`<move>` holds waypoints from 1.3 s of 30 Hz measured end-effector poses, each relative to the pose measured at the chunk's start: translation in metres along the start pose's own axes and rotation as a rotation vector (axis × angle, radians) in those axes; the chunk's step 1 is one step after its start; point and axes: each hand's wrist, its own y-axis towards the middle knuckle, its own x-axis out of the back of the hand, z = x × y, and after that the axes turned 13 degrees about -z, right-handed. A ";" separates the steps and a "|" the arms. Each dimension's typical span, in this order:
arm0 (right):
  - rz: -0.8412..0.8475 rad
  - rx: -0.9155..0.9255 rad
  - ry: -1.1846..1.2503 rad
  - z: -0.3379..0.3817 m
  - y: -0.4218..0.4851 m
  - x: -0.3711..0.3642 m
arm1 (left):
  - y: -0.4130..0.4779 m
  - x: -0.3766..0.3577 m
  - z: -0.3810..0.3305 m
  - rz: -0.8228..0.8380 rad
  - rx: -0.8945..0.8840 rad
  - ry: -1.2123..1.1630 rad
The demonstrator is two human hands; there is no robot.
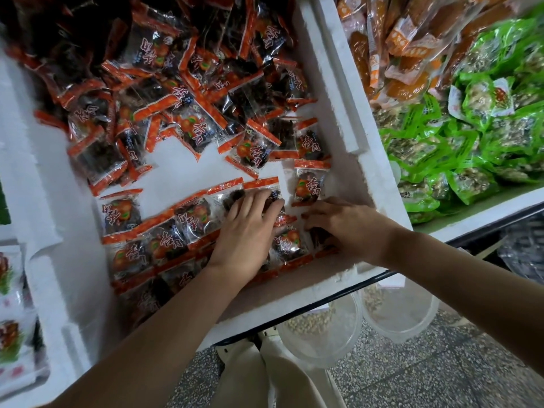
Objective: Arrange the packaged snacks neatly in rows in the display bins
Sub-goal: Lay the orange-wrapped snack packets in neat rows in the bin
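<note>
We were partway through laying the near rows in the white foam bin. The red-and-black snack packets at the front edge lay side by side in overlapping lines. A loose heap of the same packets filled the far half, with a bare strip of bin floor between. Our left hand lay flat, fingers straight and slightly spread, pressing on the right end of the rows. Our right hand sat in the near right corner, fingers bent down over a dark packet there; whether they pinched it or only nudged it we could not tell. One lone packet lay just beyond, near the bin wall. By our reckoning, the next move called for seating the corner packet square against its neighbour, then drawing more down from the heap.
</note>
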 end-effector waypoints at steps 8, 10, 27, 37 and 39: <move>-0.399 -0.223 0.046 0.006 0.020 -0.002 | 0.011 0.006 0.004 -0.049 0.078 -0.066; -0.365 -0.319 0.000 0.010 0.033 -0.004 | 0.027 0.010 0.009 -0.128 0.152 -0.098; -0.573 -0.211 0.043 0.004 0.044 -0.005 | 0.070 0.021 0.028 -0.264 0.569 -0.430; -0.273 -0.353 -0.183 -0.004 0.092 0.022 | 0.039 0.041 0.015 -0.333 0.644 -0.610; -0.255 -0.369 -0.196 -0.007 0.098 0.027 | 0.035 0.041 0.013 -0.303 0.652 -0.621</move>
